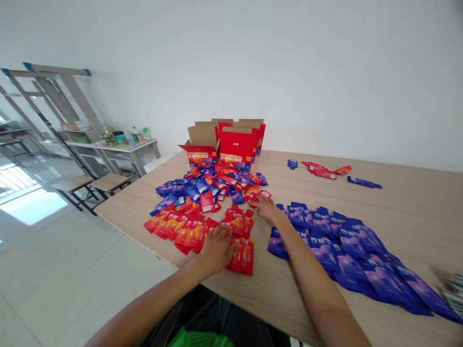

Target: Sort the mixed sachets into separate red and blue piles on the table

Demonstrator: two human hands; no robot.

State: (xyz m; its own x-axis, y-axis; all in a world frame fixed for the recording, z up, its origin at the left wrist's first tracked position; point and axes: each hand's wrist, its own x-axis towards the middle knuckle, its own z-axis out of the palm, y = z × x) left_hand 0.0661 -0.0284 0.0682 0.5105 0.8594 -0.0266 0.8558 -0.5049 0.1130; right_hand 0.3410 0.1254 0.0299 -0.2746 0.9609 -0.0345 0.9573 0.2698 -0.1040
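boxes behind sachet pile, on table

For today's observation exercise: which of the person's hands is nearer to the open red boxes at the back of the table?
Right. The right hand reaches to the mixed pile before the red boxes; the left hand rests nearer the table edge on red sachets.

A wooden table holds a mixed heap of red and blue sachets before open red boxes at the far side. The left hand lies flat on a near row of red sachets. The right hand reaches to the heap's edge, beside blue sachets spread to the right.
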